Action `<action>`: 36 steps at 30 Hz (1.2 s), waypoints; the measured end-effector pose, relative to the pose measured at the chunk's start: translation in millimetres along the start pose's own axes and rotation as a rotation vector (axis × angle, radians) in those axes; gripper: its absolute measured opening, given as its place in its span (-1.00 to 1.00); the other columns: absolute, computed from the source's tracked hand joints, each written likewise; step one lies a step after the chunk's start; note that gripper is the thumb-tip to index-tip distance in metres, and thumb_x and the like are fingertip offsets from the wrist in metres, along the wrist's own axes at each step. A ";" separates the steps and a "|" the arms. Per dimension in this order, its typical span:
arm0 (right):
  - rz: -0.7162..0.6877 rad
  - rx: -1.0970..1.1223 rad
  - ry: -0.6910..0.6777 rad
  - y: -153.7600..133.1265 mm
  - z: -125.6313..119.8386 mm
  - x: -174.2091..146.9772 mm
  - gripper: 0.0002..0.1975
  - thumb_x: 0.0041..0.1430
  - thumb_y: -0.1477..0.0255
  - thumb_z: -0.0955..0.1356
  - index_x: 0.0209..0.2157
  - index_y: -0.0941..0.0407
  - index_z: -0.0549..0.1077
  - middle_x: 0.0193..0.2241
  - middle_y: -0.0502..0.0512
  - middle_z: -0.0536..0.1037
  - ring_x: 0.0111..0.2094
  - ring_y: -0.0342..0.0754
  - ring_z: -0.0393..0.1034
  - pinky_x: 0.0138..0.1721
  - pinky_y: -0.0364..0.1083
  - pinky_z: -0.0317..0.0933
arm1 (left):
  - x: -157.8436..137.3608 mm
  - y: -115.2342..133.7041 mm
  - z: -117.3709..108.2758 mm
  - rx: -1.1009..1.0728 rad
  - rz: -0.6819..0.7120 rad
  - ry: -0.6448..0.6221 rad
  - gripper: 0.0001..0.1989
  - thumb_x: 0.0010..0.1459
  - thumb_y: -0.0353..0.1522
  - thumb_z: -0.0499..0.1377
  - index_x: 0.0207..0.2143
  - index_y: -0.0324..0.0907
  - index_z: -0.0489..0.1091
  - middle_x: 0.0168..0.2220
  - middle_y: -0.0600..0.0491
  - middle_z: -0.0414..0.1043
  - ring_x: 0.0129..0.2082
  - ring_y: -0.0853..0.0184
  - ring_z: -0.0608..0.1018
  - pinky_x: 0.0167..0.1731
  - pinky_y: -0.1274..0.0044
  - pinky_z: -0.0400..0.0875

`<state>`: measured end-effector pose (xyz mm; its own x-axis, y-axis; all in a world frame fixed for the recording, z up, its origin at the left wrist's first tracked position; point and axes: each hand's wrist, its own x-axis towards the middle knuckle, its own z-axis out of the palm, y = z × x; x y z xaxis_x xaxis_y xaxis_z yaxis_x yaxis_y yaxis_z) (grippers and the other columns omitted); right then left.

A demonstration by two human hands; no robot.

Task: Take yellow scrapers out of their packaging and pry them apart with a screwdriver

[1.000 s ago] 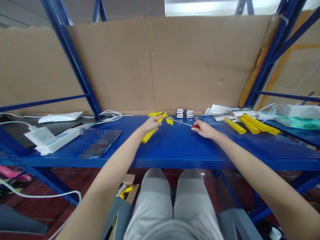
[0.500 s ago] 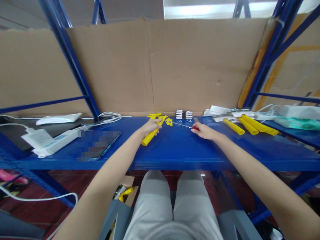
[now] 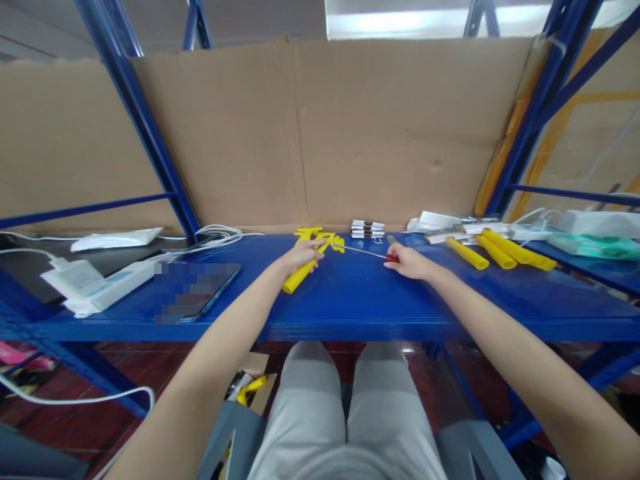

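My left hand [image 3: 302, 255] is closed around a yellow handle [image 3: 299, 278], a tube-like piece slanting across the blue table [image 3: 345, 293]. In my right hand [image 3: 406, 261] is a screwdriver [image 3: 370, 253] with a red grip. Its thin metal shaft points left, and the tip lies close to the far end of the yellow handle; whether they touch, I cannot tell. Small yellow pieces [image 3: 308, 233] lie just behind my left hand. Beyond the screwdriver stands a small stack of white and dark blocks [image 3: 367, 229], with tiny metal bits [image 3: 370, 241] in front.
Several yellow tubes [image 3: 497, 250] lie at the right beside white packets [image 3: 437, 221]. A phone [image 3: 220, 290] and a white power strip [image 3: 115, 283] are on the left. Cardboard [image 3: 370, 133] closes off the back, between blue metal posts [image 3: 145, 127].
The screwdriver's tip has moved slightly away from the left hand, and my right hand has shifted a little to the right. The left hand still grips the yellow handle.
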<state>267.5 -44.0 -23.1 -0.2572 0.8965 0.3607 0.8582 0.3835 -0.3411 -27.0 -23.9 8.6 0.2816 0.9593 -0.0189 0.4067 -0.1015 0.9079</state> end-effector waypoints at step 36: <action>0.033 -0.181 -0.170 -10.5 -11.6 1.1 -0.79 0.10 0.34 0.37 -0.21 0.10 0.48 -0.20 0.20 0.56 -0.17 0.09 0.45 -0.15 0.04 0.30 | -2.6 2.5 3.1 0.027 -0.020 -0.005 -0.33 0.12 -0.57 0.09 0.27 -0.02 0.14 -0.37 0.04 0.35 -0.64 0.51 0.34 -0.71 0.67 0.24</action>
<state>263.4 -49.7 -9.0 -0.2859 0.9381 0.1958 0.9290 0.3214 -0.1836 -24.0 -27.5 9.7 0.2771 0.9600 -0.0394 0.4356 -0.0889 0.8957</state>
